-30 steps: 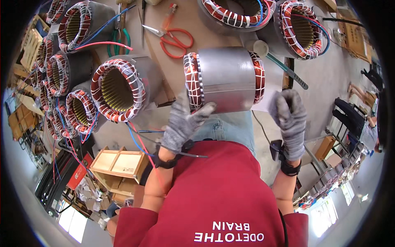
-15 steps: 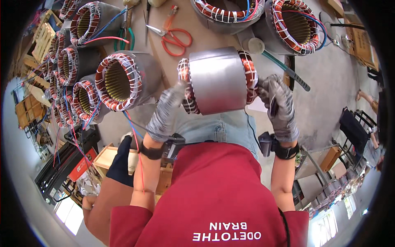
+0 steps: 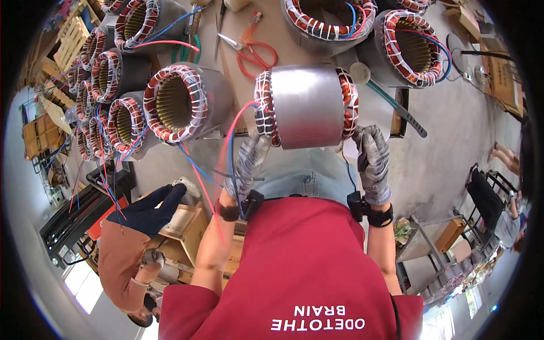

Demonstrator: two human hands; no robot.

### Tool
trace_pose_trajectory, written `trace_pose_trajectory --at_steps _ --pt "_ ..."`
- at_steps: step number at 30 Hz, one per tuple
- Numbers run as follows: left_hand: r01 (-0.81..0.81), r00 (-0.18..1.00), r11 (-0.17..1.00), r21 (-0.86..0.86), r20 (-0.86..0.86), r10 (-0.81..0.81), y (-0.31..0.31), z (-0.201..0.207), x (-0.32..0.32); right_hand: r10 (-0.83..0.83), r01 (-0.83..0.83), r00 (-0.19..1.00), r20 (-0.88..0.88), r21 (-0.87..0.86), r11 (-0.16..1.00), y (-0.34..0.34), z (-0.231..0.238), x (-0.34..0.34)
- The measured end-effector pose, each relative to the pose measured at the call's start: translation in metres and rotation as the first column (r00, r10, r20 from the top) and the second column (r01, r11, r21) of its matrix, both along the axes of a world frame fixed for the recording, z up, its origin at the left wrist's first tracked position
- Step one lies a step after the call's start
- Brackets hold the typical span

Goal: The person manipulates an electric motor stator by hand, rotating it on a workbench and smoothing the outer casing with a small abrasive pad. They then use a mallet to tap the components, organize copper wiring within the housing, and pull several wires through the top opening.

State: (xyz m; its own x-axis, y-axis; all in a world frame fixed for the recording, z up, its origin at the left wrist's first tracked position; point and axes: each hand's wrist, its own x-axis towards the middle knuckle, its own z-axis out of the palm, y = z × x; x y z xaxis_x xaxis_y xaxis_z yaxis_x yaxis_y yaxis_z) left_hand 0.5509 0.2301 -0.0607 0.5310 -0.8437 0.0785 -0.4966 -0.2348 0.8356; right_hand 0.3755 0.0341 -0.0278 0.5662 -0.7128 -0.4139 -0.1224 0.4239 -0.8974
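Stator [image 3: 309,110], left fingers [image 3: 260,144] at one edge, right fingers [image 3: 372,137] curled near other, both grips unclear, gap leftward to neighbouring stator [image 3: 218,99]

Right of the right grip [image 3: 374,165], room opens over the floor [image 3: 439,144]; a green-handled tool [image 3: 396,107] lies ahead. A wound stator [image 3: 309,107] blocks passage between it and the left grip [image 3: 249,164], beside which loose wires (red and blue) [image 3: 229,141] hang.

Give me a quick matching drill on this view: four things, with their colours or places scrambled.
1. Scissors
2. Long tool with a round pale head
3. Foremost stator
4. Left hand

A. Silver-cased, with laced ends
B. Green-handled
C. Gloved, by that stator's left end
D. Red-handled

Pairs: 1-D, 2-B, 3-A, 4-C
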Motion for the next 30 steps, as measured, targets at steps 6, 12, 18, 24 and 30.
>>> trace_pose_trajectory --at_steps 6,12,18,24,30 --pt "-0.031 0.916 0.970 0.242 -0.382 0.124 0.008 0.015 0.004 0.127 -0.118 0.989 -0.072 0.119 0.986 -0.003 0.027 -0.002" --pt "0.123 0.992 0.986 0.114 -0.052 -0.118 -0.001 -0.013 0.010 0.095 -0.091 0.995 -0.042 0.071 0.993 -0.021 0.032 0.010" --pt "0.054 0.971 0.994 -0.096 0.236 -0.030 -0.022 -0.003 0.009 0.166 -0.168 0.986 0.027 0.189 0.968 -0.006 0.011 0.000" --pt "-0.103 0.955 0.985 0.139 -0.262 0.137 -0.041 0.022 0.004 -0.062 0.050 0.995 0.073 0.152 0.987 -0.002 0.006 -0.002" --pt "-0.075 0.831 0.926 0.369 -0.490 0.263 -0.058 0.039 0.024 0.036 -0.049 0.994 0.103 0.123 0.991 -0.020 0.016 0.004"
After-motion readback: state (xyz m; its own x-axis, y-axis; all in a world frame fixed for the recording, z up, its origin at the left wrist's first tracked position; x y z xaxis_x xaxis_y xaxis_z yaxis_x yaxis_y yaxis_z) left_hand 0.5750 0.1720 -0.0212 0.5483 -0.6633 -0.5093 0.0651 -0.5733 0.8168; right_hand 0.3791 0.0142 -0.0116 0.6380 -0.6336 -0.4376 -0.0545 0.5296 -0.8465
